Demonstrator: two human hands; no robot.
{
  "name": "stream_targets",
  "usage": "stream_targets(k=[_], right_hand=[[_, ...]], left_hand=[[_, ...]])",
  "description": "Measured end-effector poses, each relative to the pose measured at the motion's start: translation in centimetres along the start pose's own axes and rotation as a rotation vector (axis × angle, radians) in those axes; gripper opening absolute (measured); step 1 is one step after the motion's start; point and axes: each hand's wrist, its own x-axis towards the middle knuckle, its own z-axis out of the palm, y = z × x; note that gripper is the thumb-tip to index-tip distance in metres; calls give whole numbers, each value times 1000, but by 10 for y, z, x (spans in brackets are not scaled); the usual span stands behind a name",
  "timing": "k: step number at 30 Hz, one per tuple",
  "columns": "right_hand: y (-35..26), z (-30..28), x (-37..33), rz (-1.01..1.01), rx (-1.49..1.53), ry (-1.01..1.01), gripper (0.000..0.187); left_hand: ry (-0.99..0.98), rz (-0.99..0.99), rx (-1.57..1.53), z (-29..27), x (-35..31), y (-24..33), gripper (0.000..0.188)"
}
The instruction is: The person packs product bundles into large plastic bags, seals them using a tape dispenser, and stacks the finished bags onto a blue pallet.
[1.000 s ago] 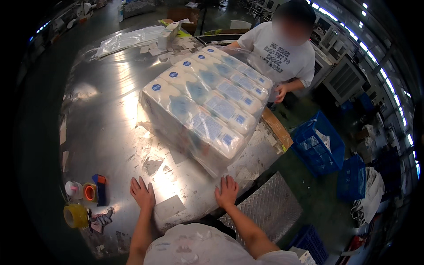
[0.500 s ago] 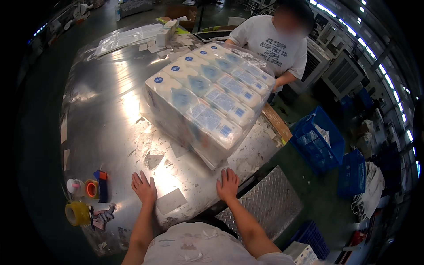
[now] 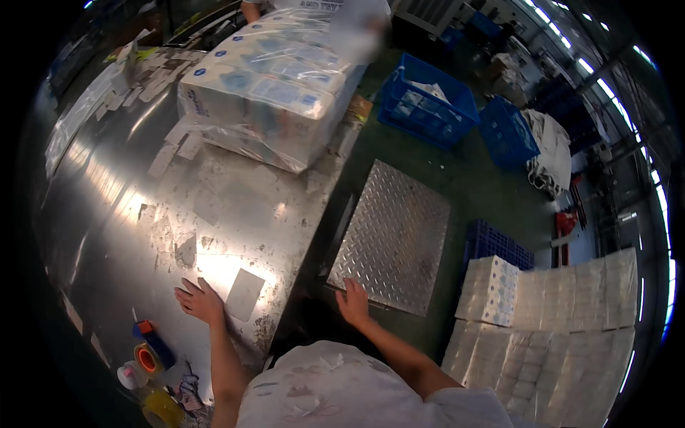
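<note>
My left hand [image 3: 201, 301] rests on the metal table [image 3: 235, 192], its fingers spread and nothing in them, beside a flat grey patch [image 3: 245, 294]. My right hand [image 3: 353, 303] is off the table's right edge, fingers stretched out and holding nothing, over the near edge of a tread-plate platform [image 3: 399, 235]. I cannot tell whether it touches the plate. Farther off on the table lies a large clear-wrapped bundle of white-and-blue tissue packs [image 3: 260, 93], apart from both my hands. A co-worker in a white shirt [image 3: 307, 6] stands behind it, one hand [image 3: 251, 11] near its far end.
Left of my left arm lie a tape dispenser [image 3: 155, 342], yellow tape roll [image 3: 163, 410] and crumpled cloth [image 3: 190, 392]. Blue crates [image 3: 428, 118] stand on the floor beyond the platform. Stacked wrapped packs [image 3: 549, 335] are at right. Loose labels [image 3: 153, 78] lie on the table's far left.
The view has swung right, bringing the stacked packs into sight. The bundle now lies farther from me, toward the co-worker. My right hand has left the table edge.
</note>
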Motion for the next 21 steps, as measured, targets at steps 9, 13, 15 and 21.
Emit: stream_targets(k=[9, 13, 15, 21], right_hand=[[44, -78, -76, 613, 582, 20, 24], [-23, -218, -11, 78, 961, 178, 17], [-74, -305, 1, -363, 875, 202, 15], [-137, -413, 21, -1272, 791, 245, 25]], left_hand=[[-111, 36, -781, -11, 10, 1, 49], [-316, 170, -1172, -60, -4, 71, 49], [-429, 153, -1299, -82, -17, 118, 48], [-611, 71, -1436, -106, -65, 206, 53]])
